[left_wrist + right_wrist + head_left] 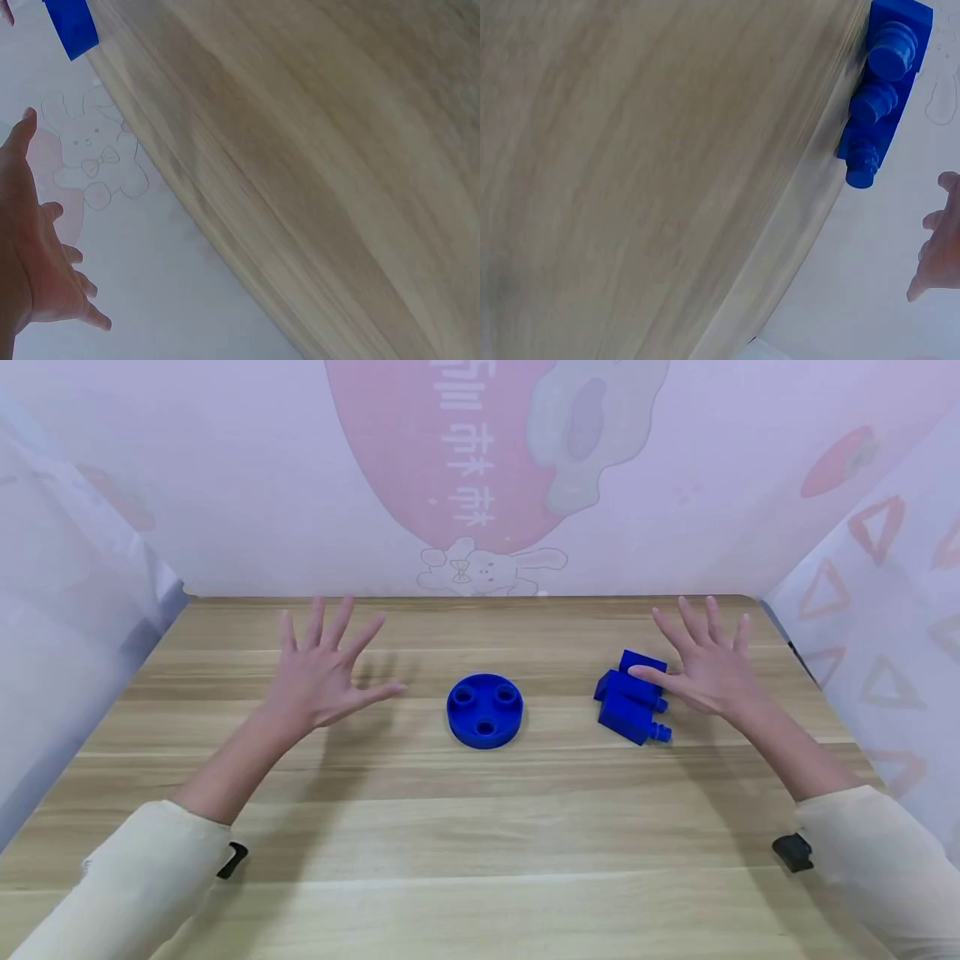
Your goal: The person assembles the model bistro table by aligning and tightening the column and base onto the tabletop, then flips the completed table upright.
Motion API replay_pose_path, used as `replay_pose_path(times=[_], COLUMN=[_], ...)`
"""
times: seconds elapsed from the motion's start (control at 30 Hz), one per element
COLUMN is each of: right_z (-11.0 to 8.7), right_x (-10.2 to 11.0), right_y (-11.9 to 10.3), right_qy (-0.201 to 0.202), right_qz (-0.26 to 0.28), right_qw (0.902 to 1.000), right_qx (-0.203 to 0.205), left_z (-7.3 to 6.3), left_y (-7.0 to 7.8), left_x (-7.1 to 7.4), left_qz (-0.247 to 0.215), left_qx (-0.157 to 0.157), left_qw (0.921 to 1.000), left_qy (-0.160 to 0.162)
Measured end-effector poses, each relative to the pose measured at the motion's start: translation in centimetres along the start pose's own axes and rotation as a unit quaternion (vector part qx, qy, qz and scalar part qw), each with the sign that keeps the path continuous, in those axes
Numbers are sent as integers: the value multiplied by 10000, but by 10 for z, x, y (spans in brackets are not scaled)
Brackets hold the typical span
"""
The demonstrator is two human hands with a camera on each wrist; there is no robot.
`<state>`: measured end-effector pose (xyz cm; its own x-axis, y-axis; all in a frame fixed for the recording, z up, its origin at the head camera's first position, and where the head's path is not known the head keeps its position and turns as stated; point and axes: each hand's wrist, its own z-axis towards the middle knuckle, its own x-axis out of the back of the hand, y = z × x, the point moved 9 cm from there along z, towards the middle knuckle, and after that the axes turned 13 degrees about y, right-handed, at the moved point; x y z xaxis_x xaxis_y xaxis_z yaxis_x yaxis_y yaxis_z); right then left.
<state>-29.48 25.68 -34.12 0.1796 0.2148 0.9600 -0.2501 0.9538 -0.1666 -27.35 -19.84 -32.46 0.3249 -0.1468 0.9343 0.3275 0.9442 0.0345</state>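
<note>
A round blue disc-shaped base (485, 712) with three ringed sockets lies in the middle of the table. To its right lie three blue blocks (627, 717) side by side, with round stepped pegs on their right ends; the pegs (891, 51) face the camera in the right wrist view. My left hand (318, 681) hovers left of the disc, fingers spread, holding nothing. My right hand (712, 668) is spread too, and its thumb overlaps the blocks in the head view. The farthest block is partly hidden behind that thumb.
The wooden table (480, 843) ends at a pale printed backdrop (247, 485) with rabbit drawings. A printed sheet (885, 635) stands along the right side and a white one (75, 577) along the left. Small dark wrist devices (793, 852) sit at the cuffs.
</note>
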Motion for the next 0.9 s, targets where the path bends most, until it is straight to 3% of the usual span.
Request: replay_pose_path(times=[0.3,0.53,0.73,0.9], right_z=[-4,-8,-11,-13], right_x=[-2,-5,2,3], right_y=[-21,-42,-59,-68], right_qy=[28,-54,155,35], right_qz=[258,496,744,787], right_qw=[9991,9962,9928,9929], right_qx=[331,711,924,891], left_z=[5,9,11,13], left_y=[20,44,67,86], left_x=[-11,-22,-27,-30], left_qz=[-54,-280,-571,-1018], left_qx=[-192,-373,-793,-1069], left_qw=[9998,9983,9943,9874], left_qy=[-62,-359,-437,-567])
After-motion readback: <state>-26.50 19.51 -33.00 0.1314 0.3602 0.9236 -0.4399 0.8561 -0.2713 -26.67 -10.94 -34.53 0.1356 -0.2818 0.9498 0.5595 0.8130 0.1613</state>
